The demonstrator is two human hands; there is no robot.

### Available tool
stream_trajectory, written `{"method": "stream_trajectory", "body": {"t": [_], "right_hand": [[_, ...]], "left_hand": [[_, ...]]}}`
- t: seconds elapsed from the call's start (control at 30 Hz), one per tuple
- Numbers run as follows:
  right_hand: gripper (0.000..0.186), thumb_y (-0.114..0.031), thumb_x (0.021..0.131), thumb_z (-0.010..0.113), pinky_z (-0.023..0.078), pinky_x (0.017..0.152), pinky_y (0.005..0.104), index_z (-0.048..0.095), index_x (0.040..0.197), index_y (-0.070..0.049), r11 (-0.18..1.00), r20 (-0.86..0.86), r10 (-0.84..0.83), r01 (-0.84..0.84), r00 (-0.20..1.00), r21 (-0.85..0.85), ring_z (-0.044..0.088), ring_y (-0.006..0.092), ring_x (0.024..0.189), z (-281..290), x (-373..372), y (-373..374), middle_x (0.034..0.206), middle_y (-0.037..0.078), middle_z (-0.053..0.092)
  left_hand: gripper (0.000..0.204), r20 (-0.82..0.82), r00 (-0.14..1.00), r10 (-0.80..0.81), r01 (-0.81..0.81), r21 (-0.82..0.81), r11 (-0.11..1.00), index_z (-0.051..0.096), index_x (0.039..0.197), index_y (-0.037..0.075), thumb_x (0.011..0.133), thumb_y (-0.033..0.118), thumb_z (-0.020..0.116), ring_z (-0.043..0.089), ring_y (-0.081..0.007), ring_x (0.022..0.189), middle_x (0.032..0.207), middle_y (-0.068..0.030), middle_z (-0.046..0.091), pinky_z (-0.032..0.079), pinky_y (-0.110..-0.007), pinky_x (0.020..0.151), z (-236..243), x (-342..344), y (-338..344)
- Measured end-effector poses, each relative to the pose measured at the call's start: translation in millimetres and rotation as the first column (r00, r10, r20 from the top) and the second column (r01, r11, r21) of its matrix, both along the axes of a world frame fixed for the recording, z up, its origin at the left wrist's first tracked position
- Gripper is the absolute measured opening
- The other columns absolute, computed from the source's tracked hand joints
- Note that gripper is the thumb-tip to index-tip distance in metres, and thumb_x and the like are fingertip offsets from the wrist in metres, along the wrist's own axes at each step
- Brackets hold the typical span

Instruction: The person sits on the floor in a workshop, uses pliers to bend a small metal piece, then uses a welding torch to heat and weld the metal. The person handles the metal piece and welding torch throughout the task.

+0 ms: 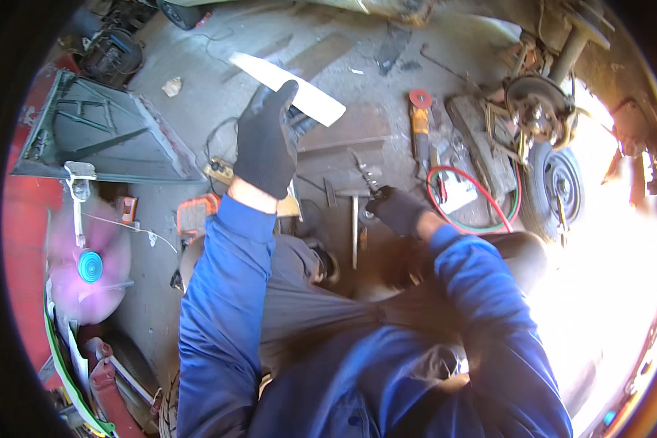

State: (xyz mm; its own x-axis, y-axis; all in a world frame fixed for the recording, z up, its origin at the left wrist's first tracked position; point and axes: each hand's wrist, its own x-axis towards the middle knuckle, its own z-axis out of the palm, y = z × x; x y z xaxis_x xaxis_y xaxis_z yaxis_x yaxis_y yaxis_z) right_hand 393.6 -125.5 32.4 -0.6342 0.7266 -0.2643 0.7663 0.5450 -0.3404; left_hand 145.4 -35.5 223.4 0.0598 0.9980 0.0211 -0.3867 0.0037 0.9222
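My left hand point(266, 146), in a black glove, is raised ahead of me and closed on a flat, bright white strip point(299, 91). The strip slants from upper left to lower right, with its thumb-side edge against the glove. Lower and to the right, my right hand point(398, 210), gloved in black too, is wrapped round a thin metal tool with a coiled shaft point(369, 175); the glove hides its other end. Beneath the two hands, a rusty metal plate point(350, 135) lies on the floor. A hammer point(355, 230) rests near my knees.
Right of the plate are an orange angle grinder point(420, 128) with a red disc, a looped red hose point(482, 186) and a wheel point(558, 182). A brake hub point(536, 106) hangs above. Leftward stand a dark green panel point(109, 131), an orange case point(197, 214) and a spinning pink fan point(87, 266).
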Motion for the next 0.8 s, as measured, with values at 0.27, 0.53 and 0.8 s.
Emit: {"method": "stream_trajectory", "body": {"t": [0.27, 0.53, 0.8], "right_hand": [[0.054, -0.042, 0.101, 0.063, 0.056, 0.109, 0.0490, 0.076, 0.133, -0.001, 0.733, 0.029, -0.420, 0.358, 0.907, -0.579, 0.070, 0.0426, 0.130, -142, -64, -70, 0.132, 0.030, 0.074], [0.058, -0.055, 0.101, 0.061, 0.056, 0.107, 0.0514, 0.080, 0.124, -0.006, 0.897, 0.196, -0.230, 0.286, 0.953, -0.338, 0.071, 0.0446, 0.126, -198, -33, 6, 0.132, 0.029, 0.074], [0.051, -0.047, 0.100, 0.066, 0.057, 0.102, 0.0517, 0.076, 0.126, -0.005, 0.516, 0.038, -0.782, 0.680, 0.622, -0.522, 0.073, 0.0446, 0.121, -267, -99, -25, 0.125, 0.028, 0.076]], "left_hand": [[0.019, -0.123, 0.986, 0.113, -0.138, -0.222, 0.965, 0.072, 0.118, 0.002, 0.099, 0.007, 0.075, 0.074, -0.0187, 0.092, 0.106, -0.0053, 0.075, 0.064, -0.033, 0.076, -114, 68, -4], [0.031, 0.393, 0.819, 0.417, -0.162, -0.538, 0.827, 0.061, 0.135, 0.002, 0.105, 0.006, 0.070, 0.069, -0.0314, 0.125, 0.132, -0.0154, 0.068, 0.063, -0.048, 0.109, -236, 107, 25], [0.025, 0.354, 0.727, 0.588, -0.306, -0.600, 0.739, 0.062, 0.130, 0.000, 0.106, 0.001, 0.069, 0.070, -0.0314, 0.125, 0.130, -0.0164, 0.069, 0.063, -0.045, 0.112, -267, 109, 23]]}}
